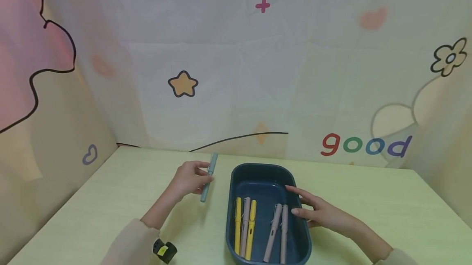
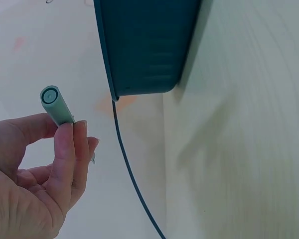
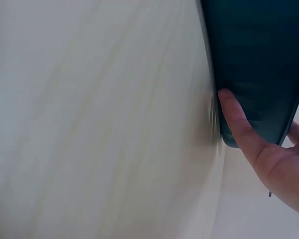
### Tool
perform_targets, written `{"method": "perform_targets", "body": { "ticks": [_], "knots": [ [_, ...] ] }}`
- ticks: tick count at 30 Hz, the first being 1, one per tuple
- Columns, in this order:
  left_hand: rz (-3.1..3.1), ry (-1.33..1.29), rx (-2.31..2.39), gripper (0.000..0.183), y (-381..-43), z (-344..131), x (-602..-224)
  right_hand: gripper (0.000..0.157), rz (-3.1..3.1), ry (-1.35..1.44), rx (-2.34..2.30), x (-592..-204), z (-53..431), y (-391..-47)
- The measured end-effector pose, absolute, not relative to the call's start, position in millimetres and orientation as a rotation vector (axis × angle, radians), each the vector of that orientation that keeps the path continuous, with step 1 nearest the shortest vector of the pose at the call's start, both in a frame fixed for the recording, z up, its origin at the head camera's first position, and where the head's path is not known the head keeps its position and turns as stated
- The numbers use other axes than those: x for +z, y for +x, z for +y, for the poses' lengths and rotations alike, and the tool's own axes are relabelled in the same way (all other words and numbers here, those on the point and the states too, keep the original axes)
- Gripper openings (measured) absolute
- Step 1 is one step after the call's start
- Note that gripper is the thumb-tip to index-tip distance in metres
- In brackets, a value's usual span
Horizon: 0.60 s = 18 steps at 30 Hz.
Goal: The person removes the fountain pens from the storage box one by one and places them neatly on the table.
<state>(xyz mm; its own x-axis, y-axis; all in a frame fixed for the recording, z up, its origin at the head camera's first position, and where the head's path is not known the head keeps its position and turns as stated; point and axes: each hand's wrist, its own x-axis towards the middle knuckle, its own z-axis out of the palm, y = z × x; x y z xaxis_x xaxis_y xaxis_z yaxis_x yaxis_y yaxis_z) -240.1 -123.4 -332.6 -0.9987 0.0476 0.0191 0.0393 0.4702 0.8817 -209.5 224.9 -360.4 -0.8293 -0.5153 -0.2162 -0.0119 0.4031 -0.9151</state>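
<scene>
My left hand (image 1: 191, 178) pinches a light blue-green capped pen (image 1: 212, 166) between thumb and fingers, above the table and left of the box. In the left wrist view the pen (image 2: 61, 110) points one round end at the camera. My right hand (image 1: 328, 216) holds the right wall of a dark blue box (image 1: 263, 189), some fingers over the rim. In the right wrist view one finger (image 3: 234, 112) presses the box's outer wall. Inside lie two yellow pens (image 1: 237, 228) with a mauve-grey pen (image 1: 245, 226) between them at left, and two mauve-grey pens (image 1: 272, 234) at right.
The box stands on a pale yellow-green table (image 1: 368, 187). A printed cloth (image 1: 221, 52) hangs behind and at the sides of the table. A small black device (image 1: 167, 252) with a yellow patch is beside the left sleeve.
</scene>
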Motion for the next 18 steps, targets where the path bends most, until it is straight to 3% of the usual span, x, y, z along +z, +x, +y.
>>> {"method": "perform_targets", "body": {
  "ticks": [18],
  "knots": [
    [2.605,0.033,1.570,0.038,-268,-127,-352,0.068,2.202,-0.426,-1.431,-359,222,-208]
  ]
}}
